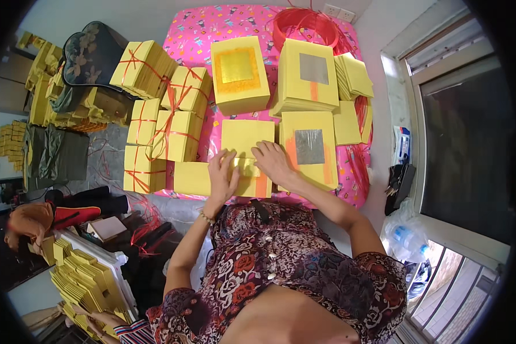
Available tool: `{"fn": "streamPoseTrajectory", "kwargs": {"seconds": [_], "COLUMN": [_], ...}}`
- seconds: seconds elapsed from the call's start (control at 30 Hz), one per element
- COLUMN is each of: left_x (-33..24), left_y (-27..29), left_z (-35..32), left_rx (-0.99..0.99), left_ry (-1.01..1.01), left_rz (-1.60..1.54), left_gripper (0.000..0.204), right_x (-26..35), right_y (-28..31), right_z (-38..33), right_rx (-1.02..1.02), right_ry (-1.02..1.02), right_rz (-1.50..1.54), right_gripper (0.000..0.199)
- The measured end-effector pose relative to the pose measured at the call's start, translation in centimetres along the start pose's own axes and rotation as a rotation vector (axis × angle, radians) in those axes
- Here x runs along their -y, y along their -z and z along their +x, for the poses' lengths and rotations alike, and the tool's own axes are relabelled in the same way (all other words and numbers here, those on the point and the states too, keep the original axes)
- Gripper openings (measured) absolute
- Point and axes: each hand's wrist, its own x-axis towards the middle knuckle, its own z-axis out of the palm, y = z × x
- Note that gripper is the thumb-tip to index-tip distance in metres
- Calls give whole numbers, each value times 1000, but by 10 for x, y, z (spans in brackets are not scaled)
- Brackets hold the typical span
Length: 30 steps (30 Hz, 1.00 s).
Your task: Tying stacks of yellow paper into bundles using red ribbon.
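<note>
Both hands press flat on a stack of yellow paper sheets (243, 166) at the near edge of a pink-covered surface (195, 34). The left hand (222, 175) lies open, fingers spread; the right hand (272, 160) rests loosely open, gripping nothing. Tied yellow bundles (160, 120) crowd the left edge, and a silver-square stack (309, 149) sits just right.

Yellow paper stack (243, 150) under my hands: square sheets, lying flat on the pink tabletop at the near edge. Top sheet plain yellow. Front sheets are shifted toward me, one showing an orange stripe. Stack sits between tied yellow bundles and the silver-foil stack.
</note>
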Motion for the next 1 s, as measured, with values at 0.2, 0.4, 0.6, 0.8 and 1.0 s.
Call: {"fn": "streamPoseTrajectory", "kwargs": {"seconds": [0.2,0.4,0.6,0.8,1.0], "left_x": [25,-30,0,-9,58], "left_y": [-73,-55,-55,26,47], "left_z": [-28,30,15,-35,-118], "left_rx": [-17,-137,-225,-358,-343], "left_ry": [392,888,751,827,852], "left_rz": [-683,-1263,-1086,-926,-1022], "left_gripper": [33,31,27,28,40], "right_x": [-10,-19,17,46,36], "right_y": [6,12,28,36,25], "right_z": [5,7,11,0,-19], "right_rx": [-104,-224,-98,-95,-35], "right_ry": [172,188,286,273,161], "right_rz": [54,110,98,294,342], "right_gripper": [23,16,18,28,30]}}
